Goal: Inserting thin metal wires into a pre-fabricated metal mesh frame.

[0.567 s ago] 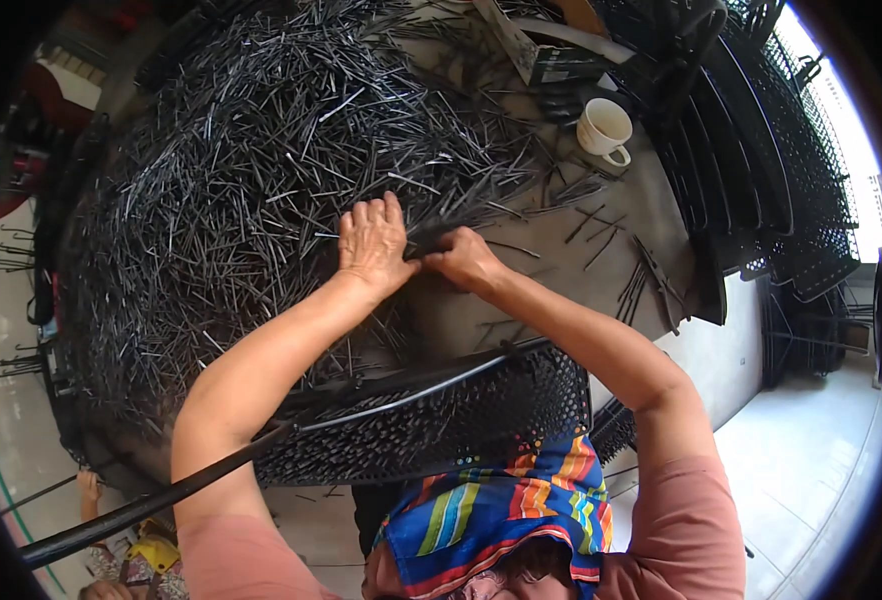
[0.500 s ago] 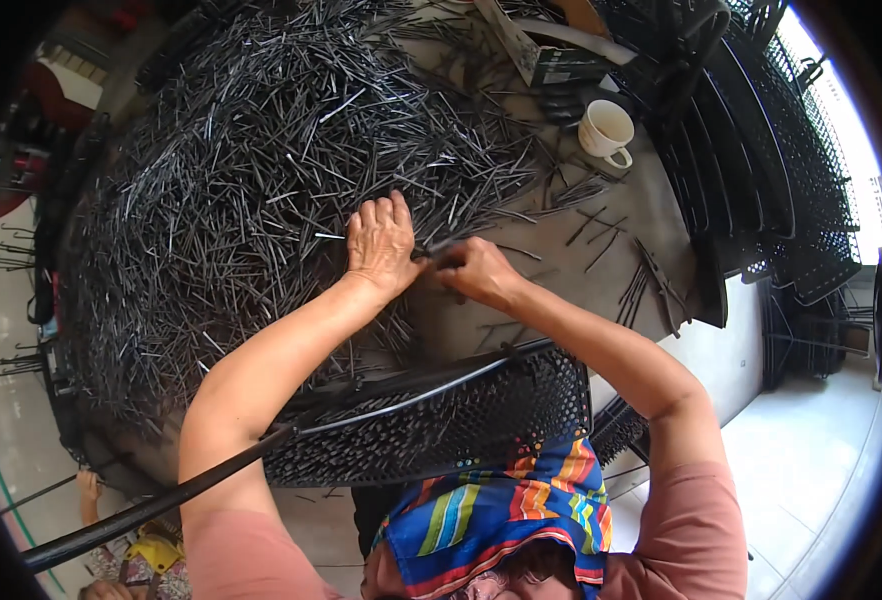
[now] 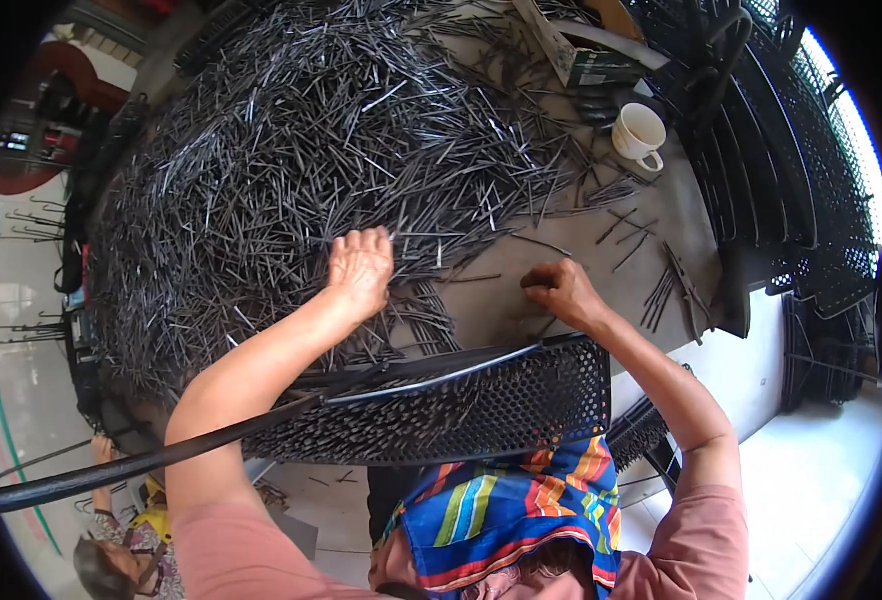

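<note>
Black rods [image 3: 291, 150] — heaped on our desk [image 3: 486, 305]. Left hand [image 3: 361, 270]: over the heap's near part. Right hand [image 3: 559, 290]: half-curled above the desk, beside the heap. Whether either grip holds anything — we cannot tell.

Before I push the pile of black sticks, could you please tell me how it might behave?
The pile of black sticks would probably shift unevenly, since its pieces lie loose and crisscrossed. Individual ones look fairly stiff, as most lie straight, and likely light, being so thin.

Pale print [image 3: 593, 70], on dark box [image 3: 618, 73], too small to read
</note>
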A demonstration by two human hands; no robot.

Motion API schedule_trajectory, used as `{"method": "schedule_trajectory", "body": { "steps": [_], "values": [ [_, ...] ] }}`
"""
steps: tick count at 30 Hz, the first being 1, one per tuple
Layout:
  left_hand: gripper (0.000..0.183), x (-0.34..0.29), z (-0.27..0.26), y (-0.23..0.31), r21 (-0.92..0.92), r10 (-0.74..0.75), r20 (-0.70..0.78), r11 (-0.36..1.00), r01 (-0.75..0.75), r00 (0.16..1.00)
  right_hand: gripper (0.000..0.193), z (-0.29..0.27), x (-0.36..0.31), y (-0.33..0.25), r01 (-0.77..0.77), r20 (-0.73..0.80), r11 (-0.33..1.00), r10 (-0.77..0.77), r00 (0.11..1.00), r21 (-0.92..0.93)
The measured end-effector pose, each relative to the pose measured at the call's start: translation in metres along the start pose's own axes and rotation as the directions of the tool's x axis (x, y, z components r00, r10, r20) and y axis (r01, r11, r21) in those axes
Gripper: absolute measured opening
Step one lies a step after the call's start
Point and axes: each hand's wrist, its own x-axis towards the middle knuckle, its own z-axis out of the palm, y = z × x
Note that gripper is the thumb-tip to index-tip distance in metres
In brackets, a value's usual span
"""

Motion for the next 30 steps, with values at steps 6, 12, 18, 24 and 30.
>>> {"method": "schedule_trajectory", "body": {
  "steps": [6,12,18,24,30],
  "values": [
    [0.098,-0.002,0.019,0.006,-0.196,0.053,-0.286,0.974,-0.113,0.957,0.024,0.013,0.005,0.01,0.045,-0.042,0.999,-0.045,0.998,0.001],
    [0.1,0.006,0.023,0.003,-0.34,0.045,-0.282,0.929,-0.144,0.958,0.025,0.017,0.008,-0.003,0.133,0.012,0.959,-0.135,0.991,-0.248],
    [0.094,0.01,0.029,-0.004,-0.245,0.167,-0.426,0.925,-0.291,0.889,0.025,0.008,0.007,0.003,0.088,-0.109,0.972,-0.114,0.987,-0.216],
    [0.095,0.0,0.042,-0.019,-0.319,0.077,-0.266,0.934,-0.163,0.961,0.021,0.025,0.006,0.004,0.062,-0.176,0.988,-0.086,0.981,-0.14],
    [0.075,0.001,0.019,-0.03,-0.639,-0.212,-0.344,0.767,-0.063,0.915,0.019,0.012,-0.005,-0.027,0.063,-0.166,0.997,-0.072,0.984,-0.054]
  ]
}}
